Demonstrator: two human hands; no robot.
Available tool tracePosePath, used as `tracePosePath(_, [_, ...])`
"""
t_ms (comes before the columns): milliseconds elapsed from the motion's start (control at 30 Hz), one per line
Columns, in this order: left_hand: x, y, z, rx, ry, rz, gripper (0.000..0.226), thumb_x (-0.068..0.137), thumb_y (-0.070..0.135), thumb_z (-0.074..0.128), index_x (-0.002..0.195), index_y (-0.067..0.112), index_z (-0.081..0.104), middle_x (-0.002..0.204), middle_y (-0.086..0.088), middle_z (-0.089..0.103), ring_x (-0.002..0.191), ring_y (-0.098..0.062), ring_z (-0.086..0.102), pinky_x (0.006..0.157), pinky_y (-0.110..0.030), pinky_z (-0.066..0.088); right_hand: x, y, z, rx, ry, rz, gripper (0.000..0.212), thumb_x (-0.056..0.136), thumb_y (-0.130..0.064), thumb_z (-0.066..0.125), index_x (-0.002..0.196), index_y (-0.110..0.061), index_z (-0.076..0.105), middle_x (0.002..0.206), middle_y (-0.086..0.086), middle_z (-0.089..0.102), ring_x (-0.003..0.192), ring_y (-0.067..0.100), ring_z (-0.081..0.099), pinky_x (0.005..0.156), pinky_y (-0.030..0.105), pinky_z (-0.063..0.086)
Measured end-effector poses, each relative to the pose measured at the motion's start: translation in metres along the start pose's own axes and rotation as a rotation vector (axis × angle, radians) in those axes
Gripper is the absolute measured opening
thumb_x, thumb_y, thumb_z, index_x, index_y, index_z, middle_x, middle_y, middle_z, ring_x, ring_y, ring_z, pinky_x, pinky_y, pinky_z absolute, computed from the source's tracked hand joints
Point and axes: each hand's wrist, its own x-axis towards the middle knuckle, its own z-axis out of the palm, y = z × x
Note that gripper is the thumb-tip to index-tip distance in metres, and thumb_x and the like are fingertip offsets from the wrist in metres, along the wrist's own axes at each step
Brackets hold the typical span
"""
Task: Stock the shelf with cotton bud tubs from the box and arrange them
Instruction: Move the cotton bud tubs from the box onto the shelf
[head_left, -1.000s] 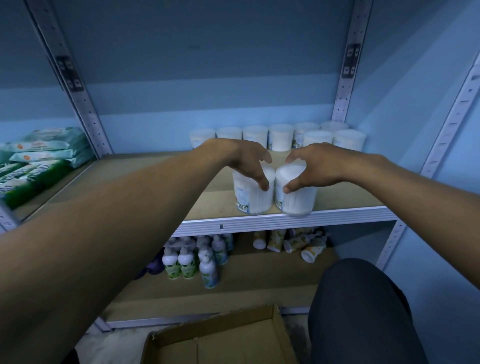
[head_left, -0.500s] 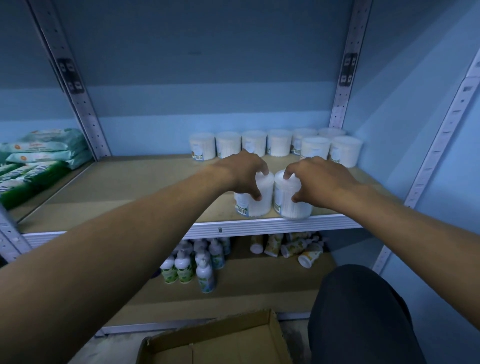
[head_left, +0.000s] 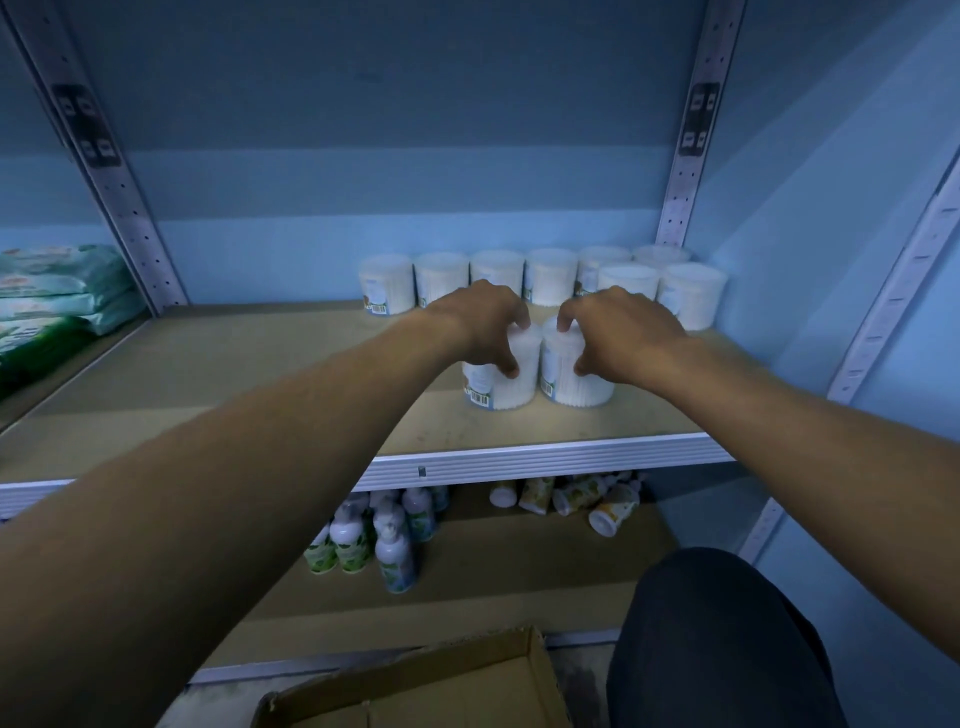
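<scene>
Blue walls and grey slotted uprights are framing a bare brown wooden shelf (head_left: 218, 374), and the person is reaching onto it with both arms. Each grip is closed over the top of one tub: the left hand (head_left: 485, 325) is clamping the left clear plastic tub of white cotton buds (head_left: 501, 384), the right hand (head_left: 618, 332) the matching right tub (head_left: 574, 382), fingers curled over the lids, thumbs down the front.

Compared with a second ago, the pair is sitting deeper on the board, well back from the ribbed metal front edge (head_left: 545, 457), and closing on the back row of identical white tubs (head_left: 519, 275) against the wall. They are being slid inward, probably to continue the partial second row at the right. Below, the brown cardboard box (head_left: 441, 686) is lying open at the person's knee; its contents are not showing.
</scene>
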Motion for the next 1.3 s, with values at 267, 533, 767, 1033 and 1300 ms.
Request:
tracePosePath(267, [0.038,-0.01,0.005,0.006,0.007,-0.027,0.068,0.078,0.035,0.081,0.139,0.024,0.052,0.14,0.003,0.051,0.13,-0.02,0.043,0.1,-0.031,0.039,0.036,0.008,0.014,-0.022,0.018,0.007,0.052,0.084,-0.015,0.073,0.132,-0.028,0.056,0.128,0.012,0.056,0.11,0.033,0.06,0.075,0.034,0.043])
tracePosePath(533, [0.072,-0.021,0.013,-0.018,0.011,-0.085,0.071,0.076,0.039,0.082,0.139,0.029,0.051,0.142,0.003,0.052,0.126,-0.02,0.051,0.101,-0.033,0.045,0.064,0.023,0.03,-0.008,0.038,-0.008,0.054,0.087,-0.013,0.069,0.136,-0.029,0.053,0.133,0.01,0.054,0.117,0.031,0.057,0.081,0.034,0.044])
tracePosePath(767, [0.096,-0.028,0.017,-0.012,0.021,-0.078,0.071,0.073,0.039,0.084,0.136,0.028,0.053,0.139,0.002,0.054,0.122,-0.022,0.055,0.101,-0.036,0.048,0.089,0.031,0.038,0.015,0.009,-0.001,0.056,0.084,-0.017,0.072,0.135,-0.03,0.051,0.134,0.009,0.052,0.12,0.029,0.053,0.087,0.034,0.044])
tracePosePath(1033, [0.118,-0.038,0.023,-0.004,0.059,-0.054,0.068,0.074,0.04,0.083,0.134,0.025,0.056,0.137,0.0,0.056,0.122,-0.022,0.054,0.101,-0.037,0.047,0.115,0.035,0.047,0.016,0.03,0.022,0.056,0.085,-0.016,0.072,0.135,-0.03,0.052,0.134,0.009,0.052,0.123,0.029,0.052,0.084,0.033,0.041])
tracePosePath(1300, [0.143,-0.047,0.028,0.029,0.085,-0.044,0.067,0.074,0.045,0.081,0.134,0.027,0.056,0.136,0.001,0.057,0.122,-0.024,0.053,0.099,-0.038,0.047,0.133,0.045,0.06,0.077,0.101,0.021,0.051,0.086,-0.012,0.068,0.132,-0.03,0.055,0.135,0.009,0.053,0.124,0.03,0.052,0.087,0.034,0.042])
